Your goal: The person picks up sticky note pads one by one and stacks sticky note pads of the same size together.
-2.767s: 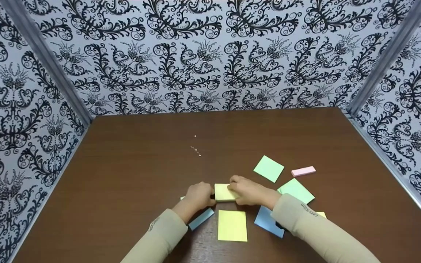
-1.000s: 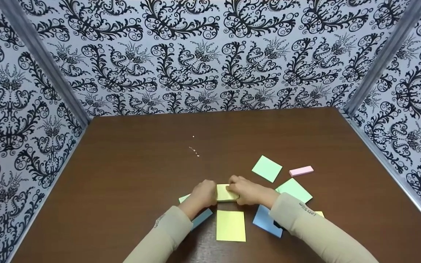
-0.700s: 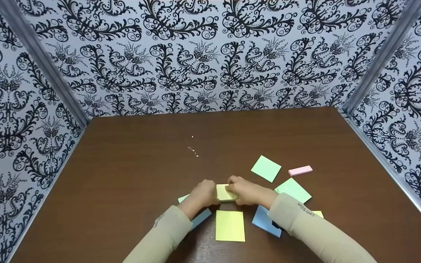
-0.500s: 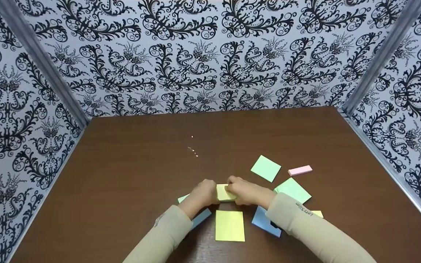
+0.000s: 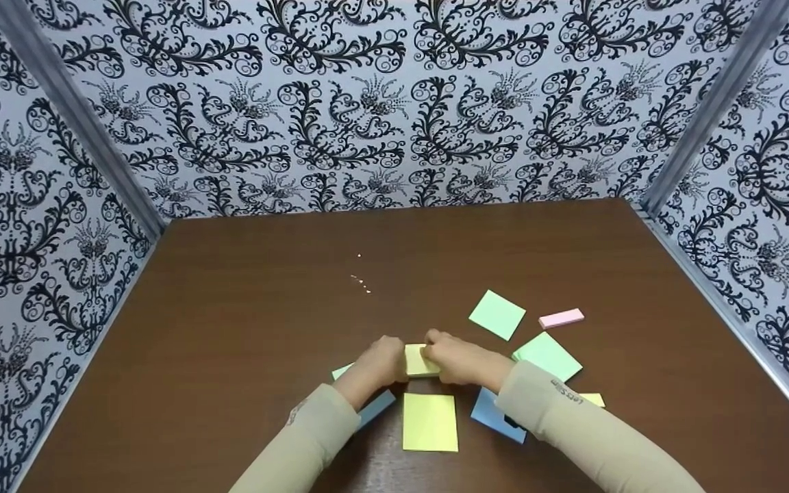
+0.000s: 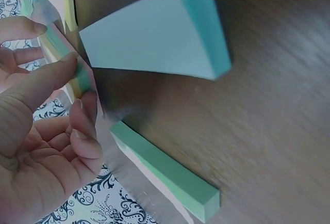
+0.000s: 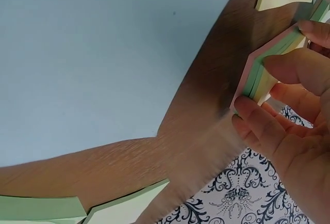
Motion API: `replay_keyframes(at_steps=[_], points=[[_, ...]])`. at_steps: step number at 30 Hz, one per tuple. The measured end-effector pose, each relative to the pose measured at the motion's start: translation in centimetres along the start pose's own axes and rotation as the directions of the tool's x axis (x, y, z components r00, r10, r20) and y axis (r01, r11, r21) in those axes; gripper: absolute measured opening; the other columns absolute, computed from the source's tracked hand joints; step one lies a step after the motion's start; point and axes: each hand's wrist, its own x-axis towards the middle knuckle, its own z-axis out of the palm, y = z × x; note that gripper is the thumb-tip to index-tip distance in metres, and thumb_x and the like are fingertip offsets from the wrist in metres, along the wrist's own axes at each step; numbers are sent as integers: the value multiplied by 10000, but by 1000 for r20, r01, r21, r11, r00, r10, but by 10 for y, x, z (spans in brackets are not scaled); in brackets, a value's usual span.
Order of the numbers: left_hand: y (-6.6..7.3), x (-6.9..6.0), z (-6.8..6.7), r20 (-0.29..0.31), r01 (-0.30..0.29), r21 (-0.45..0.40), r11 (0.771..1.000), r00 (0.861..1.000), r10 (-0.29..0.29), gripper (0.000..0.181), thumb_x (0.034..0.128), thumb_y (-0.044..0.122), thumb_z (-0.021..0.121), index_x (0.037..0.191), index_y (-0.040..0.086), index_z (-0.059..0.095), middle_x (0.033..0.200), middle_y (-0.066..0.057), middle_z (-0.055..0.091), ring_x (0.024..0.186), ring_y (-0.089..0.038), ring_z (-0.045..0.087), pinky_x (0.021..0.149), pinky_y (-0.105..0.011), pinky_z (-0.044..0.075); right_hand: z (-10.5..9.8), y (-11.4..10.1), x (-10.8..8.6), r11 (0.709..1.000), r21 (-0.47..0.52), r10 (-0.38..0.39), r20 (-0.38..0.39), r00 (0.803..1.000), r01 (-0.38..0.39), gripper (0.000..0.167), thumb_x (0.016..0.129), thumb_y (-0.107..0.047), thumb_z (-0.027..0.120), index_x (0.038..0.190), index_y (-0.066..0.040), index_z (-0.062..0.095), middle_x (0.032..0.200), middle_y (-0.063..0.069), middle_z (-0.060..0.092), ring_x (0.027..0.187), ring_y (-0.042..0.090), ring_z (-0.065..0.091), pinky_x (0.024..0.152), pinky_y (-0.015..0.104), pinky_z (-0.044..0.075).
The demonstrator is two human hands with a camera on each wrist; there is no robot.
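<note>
In the head view, a stack of sticky note pads [image 5: 419,361] with yellow on top sits between both hands near the front middle of the table. The right wrist view shows its layers [image 7: 252,79]: pink below, green in the middle, yellow above. My left hand [image 5: 382,363] grips the stack's left end, thumb and fingertips pressed on its edges. At the right end my right hand [image 5: 461,359] holds it the same way. Just in front lies a yellow pad [image 5: 430,422]. A narrow blue pad [image 5: 376,409] lies partly behind the left sleeve.
Right of centre lie a blue pad [image 5: 497,414], two green pads [image 5: 497,315] and a slim pink pad [image 5: 561,318]. The right sleeve half hides another yellow pad [image 5: 594,399]. A narrow green pad [image 6: 165,170] lies beside the left hand. Patterned walls [image 5: 381,109] enclose the table.
Compared with the oldest frame, my left hand has shifted slightly to the right, closer round the stack's left end. Over the last second both hands and the stack stay almost still.
</note>
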Motion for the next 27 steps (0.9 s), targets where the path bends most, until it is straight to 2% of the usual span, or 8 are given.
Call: replay_keyframes(at_steps=[4,9,12,14,17,21,24,27], points=[[-6,-1,2,17,-50,-4,999,999,50,270,680,149,718,572,89,478,579,-14,465,508,-129,365,470,-271,340,-1,4,-3,999,31,-12,3,1000,12,330,734,-2,691,1057,-23,628,1080,115,507,867,204,481,675,272,423],[-17,-4,2,0,-169,-42,985,986,169,236,715,195,725,651,89,524,632,-5,487,573,-142,426,525,-271,365,0,11,-8,997,69,-34,-4,999,34,376,774,-20,655,1146,-36,603,1157,103,508,982,233,476,737,298,427],[-22,-6,2,-45,-235,16,972,971,235,260,725,262,729,757,60,569,730,-52,549,684,-190,515,610,-307,429,-1,15,-8,995,88,-44,-4,999,44,373,790,-45,653,1159,-30,598,1193,112,503,1030,249,471,769,326,431],[-24,-7,1,-60,-256,46,965,964,259,289,735,298,724,797,53,584,767,-63,560,739,-210,542,654,-320,448,-2,16,-8,994,93,-53,-3,999,53,365,802,-57,647,1162,-28,597,1209,116,503,1048,258,472,793,343,435],[-25,-8,1,-61,-268,57,962,961,271,306,747,319,718,827,54,588,777,-62,559,763,-220,555,668,-326,455,-5,18,-9,992,108,-66,-10,998,67,351,812,-66,644,1158,-19,602,1217,128,507,1058,273,481,824,369,439],[-25,-8,0,-42,-255,50,966,965,257,337,754,322,717,901,46,592,827,-77,585,824,-238,574,706,-341,468,-6,19,-10,989,119,-82,-29,996,85,339,804,-52,644,1139,-11,615,1205,141,521,1055,284,494,848,384,437],[-25,-9,0,-29,-250,64,966,967,252,481,760,333,714,1077,-6,584,992,-136,619,964,-280,580,814,-369,472,-6,19,-11,989,117,-86,-34,996,89,330,795,-63,649,1120,-15,625,1206,144,524,1065,290,492,856,392,435],[-26,-11,0,-23,-243,79,967,969,245,643,764,348,713,1238,-36,508,1165,-182,581,1095,-310,537,914,-392,434,-7,21,-12,989,125,-73,-38,997,78,348,790,-122,674,1122,-28,626,1236,141,508,1109,300,471,885,417,424]])
